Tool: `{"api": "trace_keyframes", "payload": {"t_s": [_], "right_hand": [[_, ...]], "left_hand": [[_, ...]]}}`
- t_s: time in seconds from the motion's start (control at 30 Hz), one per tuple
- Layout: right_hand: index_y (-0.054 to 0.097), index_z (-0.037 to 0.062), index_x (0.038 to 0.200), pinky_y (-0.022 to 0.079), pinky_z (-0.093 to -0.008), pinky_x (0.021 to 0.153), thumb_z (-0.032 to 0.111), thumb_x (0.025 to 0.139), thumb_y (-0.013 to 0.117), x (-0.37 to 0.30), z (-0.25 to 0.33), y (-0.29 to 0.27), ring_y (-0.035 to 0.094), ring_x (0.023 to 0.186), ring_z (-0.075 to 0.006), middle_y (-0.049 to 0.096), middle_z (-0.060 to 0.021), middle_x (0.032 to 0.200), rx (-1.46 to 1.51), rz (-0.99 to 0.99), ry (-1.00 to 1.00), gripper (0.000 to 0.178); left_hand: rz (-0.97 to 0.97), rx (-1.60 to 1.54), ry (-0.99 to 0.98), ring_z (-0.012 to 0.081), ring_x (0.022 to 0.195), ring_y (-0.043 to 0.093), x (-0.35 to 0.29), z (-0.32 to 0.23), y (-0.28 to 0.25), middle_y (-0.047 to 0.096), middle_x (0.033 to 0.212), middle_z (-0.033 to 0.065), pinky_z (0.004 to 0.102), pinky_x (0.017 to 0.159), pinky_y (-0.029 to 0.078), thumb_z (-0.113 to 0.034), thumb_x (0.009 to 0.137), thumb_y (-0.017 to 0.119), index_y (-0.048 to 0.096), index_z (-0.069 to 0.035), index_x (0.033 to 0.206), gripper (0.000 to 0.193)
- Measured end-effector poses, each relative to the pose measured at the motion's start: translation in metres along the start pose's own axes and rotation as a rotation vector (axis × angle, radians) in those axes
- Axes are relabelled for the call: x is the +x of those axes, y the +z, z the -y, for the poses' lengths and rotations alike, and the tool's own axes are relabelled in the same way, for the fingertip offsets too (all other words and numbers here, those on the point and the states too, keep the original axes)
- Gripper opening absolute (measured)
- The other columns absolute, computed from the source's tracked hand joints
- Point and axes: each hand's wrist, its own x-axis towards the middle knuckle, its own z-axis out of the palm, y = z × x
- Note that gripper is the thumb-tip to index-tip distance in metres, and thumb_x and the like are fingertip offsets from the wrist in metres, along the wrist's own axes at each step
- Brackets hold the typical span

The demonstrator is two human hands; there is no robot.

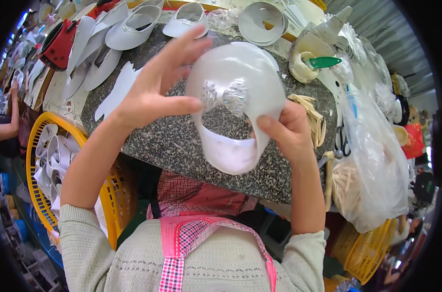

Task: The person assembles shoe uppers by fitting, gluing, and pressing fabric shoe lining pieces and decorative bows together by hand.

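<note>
Pale knit sweater (206, 272) nearest the lens. White shoe (226, 63) with silvery bow (236, 95) held above the speckled slab (167, 146): right hand (291, 131) grips its side edge, thumb on the near face; left hand (150, 96) spread loosely (fingers motion-blurred), thumb tip at the shoe's opposite edge, contact unclear.

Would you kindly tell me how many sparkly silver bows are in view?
1: the sparkly bow sits on the white shoe upper held in the right hand. Others may be hidden or too small to tell.
</note>
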Motion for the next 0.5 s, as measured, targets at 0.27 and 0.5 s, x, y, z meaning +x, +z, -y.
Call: {"api": "trace_keyframes", "payload": {"t_s": [0.27,0.5], "right_hand": [[0.061,-0.0002,0.072,0.037,-0.0212,0.049,0.017,0.076,0.071,-0.010,0.008,-0.007,0.046,0.057,-0.0027,0.053,0.0046,0.059,-0.450,-0.082,0.081,0.020],[0.065,-0.0016,0.078,0.039,-0.0178,0.048,0.018,0.077,0.068,-0.011,-0.016,-0.027,0.052,0.055,-0.0032,0.059,0.0004,0.063,0.019,-0.038,0.265,0.020]], "left_hand": [[0.407,0.262,-0.289,0.0021,0.054,0.045,0.043,-0.020,0.033,0.050,0.055,-0.0031,0.0214,0.046,0.036,-0.026,0.067,0.078,0.062,0.000,0.071,0.030],[0.254,-0.272,-0.619,0.0031,0.057,0.051,0.029,0.002,0.050,0.058,0.064,-0.0004,0.0200,0.048,0.039,-0.024,0.072,0.075,0.064,0.001,0.076,0.027]]}}
